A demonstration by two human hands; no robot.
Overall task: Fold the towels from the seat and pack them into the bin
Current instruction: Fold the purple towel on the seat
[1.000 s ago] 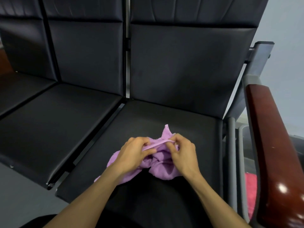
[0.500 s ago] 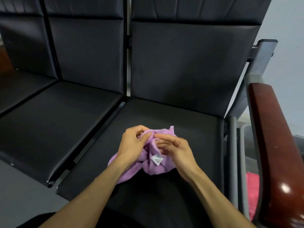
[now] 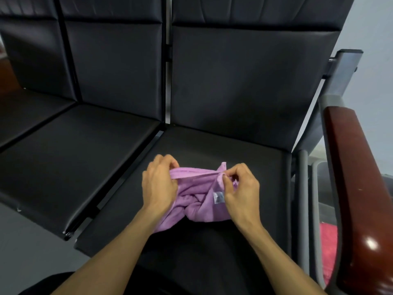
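Now both hands, left hand and right hand, pinch the soft purple cloth towel by its top edge; it looks light and floppy, so corners are best.

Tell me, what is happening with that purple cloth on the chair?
A person is sorting out a crumpled purple towel on the black seat. The left hand grips one end of its top edge and the right hand pinches the other, pulling that edge taut between them. The rest of the towel lies bunched, not yet folded. No bin shows clearly in this view.
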